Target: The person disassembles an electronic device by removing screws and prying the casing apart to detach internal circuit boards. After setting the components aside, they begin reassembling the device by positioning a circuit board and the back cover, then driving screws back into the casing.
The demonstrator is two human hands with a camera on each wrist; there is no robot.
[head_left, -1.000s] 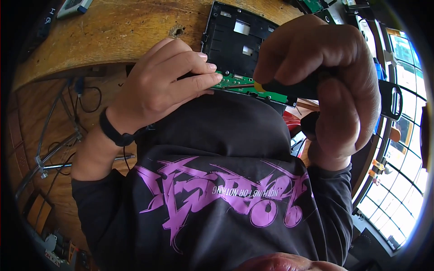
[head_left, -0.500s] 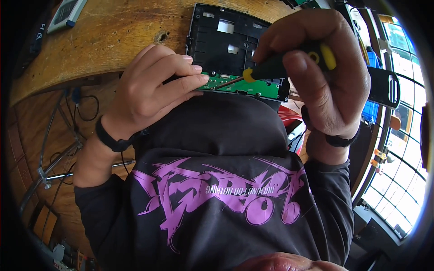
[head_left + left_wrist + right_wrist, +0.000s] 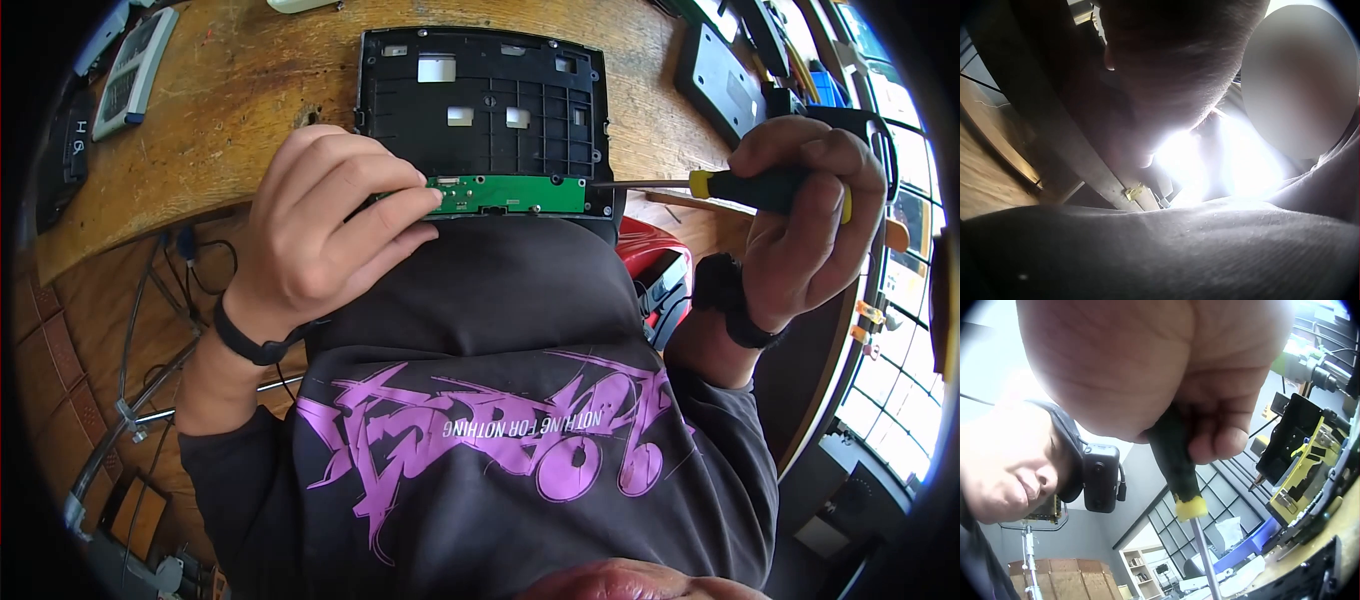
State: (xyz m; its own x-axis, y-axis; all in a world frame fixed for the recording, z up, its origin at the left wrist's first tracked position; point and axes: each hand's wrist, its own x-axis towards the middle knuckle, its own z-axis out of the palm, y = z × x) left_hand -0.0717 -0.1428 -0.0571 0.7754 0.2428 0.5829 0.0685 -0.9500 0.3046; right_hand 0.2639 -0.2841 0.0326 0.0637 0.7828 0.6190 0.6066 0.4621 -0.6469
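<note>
A black plastic panel [image 3: 430, 120] with square cutouts lies at the table's near edge in the head view, against the shirt. Along its near side runs a narrow green circuit board [image 3: 530, 193]. My left hand [image 3: 330, 215] pinches the board's left end, its fingertips covering that corner. In my right hand [image 3: 815, 210], off to the right, is a screwdriver [image 3: 760, 190] with a dark and yellow handle, held nearly level. Its shaft points left and the tip is right at the board's right end. The right wrist view shows fingers around the screwdriver handle [image 3: 1175, 459].
The wooden table [image 3: 250, 90] carries a white-framed device [image 3: 135, 75] at left and a dark flat casing [image 3: 720, 80] at right. Metal stand legs and cables [image 3: 130, 400] stand below the table's left edge. A bright window [image 3: 870, 390] is on the right.
The screwdriver has moved right, from the board's middle to its right end, and now lies flatter. More of the black panel shows. My left hand keeps its hold on the board.
</note>
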